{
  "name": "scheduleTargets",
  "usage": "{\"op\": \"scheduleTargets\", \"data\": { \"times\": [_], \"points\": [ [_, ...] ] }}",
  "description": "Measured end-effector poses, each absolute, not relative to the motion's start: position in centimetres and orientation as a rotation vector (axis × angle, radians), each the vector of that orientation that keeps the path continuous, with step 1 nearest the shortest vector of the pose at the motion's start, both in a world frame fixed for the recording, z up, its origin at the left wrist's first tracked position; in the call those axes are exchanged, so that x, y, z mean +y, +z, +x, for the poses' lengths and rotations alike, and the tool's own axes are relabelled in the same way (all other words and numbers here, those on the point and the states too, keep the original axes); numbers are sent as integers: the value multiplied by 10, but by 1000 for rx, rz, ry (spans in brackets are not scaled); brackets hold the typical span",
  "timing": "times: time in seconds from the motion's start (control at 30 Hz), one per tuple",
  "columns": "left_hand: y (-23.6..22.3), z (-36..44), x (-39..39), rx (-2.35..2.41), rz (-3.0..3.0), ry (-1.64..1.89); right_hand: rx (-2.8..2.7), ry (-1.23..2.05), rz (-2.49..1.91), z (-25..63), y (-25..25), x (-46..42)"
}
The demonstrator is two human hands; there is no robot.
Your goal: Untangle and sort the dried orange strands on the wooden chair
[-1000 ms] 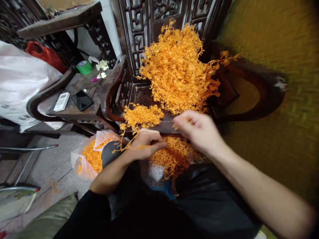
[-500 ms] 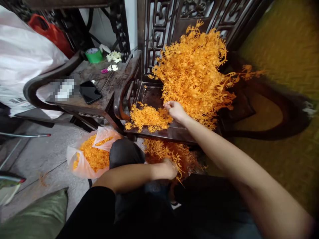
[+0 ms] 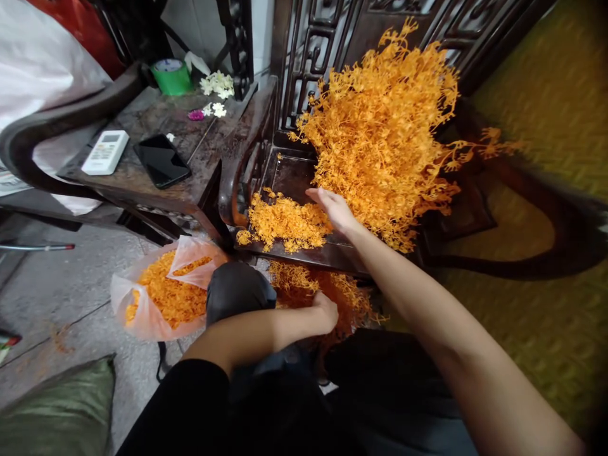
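A large heap of orange, branching dried-looking sprigs (image 3: 384,139) rests on the dark wooden chair seat and leans against its carved back. To its left lies a small pile of orange flower heads (image 3: 287,221). My right hand (image 3: 334,209) is between the two, fingers stretched out and nothing visible in them. Lower down, in front of the seat edge, my left hand (image 3: 325,313) is over a mass of orange stems (image 3: 351,294) below the seat. Its fingers are turned away and hidden, so whether it holds a stem is unclear.
At left, a plastic bag (image 3: 173,297) of orange bits sits on the floor by my knee. A side table bears a white remote control (image 3: 105,152), a black phone (image 3: 162,161), green tape (image 3: 171,79) and small white flowers (image 3: 217,84). A green sack (image 3: 61,405) lies lower left.
My right hand's fingers have gone from pinched to stretched out. The stems that stuck out of my left hand no longer show there. The view has shifted slightly.
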State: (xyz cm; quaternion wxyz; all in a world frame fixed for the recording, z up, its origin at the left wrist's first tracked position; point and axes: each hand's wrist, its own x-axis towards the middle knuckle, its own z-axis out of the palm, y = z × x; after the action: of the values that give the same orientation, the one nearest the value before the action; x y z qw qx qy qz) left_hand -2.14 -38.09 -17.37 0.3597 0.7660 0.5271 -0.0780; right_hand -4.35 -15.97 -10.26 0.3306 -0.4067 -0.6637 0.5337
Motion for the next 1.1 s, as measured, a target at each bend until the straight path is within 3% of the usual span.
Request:
{"op": "scheduleTargets", "data": {
  "times": [0.17, 0.27, 0.5, 0.7, 0.9, 1.1],
  "points": [
    [-166, -22, -365, 1211, 2161, -189, -1644, 1326, -1017, -15, -70, -155],
    [-173, -29, -359, 1236, 2213, -120, -1805, 1079, -1085, 16, -49, -164],
    [-222, -64, -343, 1387, 2078, -339, -2227, 572, -1206, 78, -20, -200],
    [-214, -48, -331, 1401, 2059, -441, -1875, 161, -1619, 105, 4, -142],
    [-173, -24, -306, 1210, 2133, -516, -1868, 283, -1820, 107, 23, -62],
    [-142, -26, -303, 1172, 2199, -441, -2026, 301, -1800, 112, 47, -36]
  ]
}}
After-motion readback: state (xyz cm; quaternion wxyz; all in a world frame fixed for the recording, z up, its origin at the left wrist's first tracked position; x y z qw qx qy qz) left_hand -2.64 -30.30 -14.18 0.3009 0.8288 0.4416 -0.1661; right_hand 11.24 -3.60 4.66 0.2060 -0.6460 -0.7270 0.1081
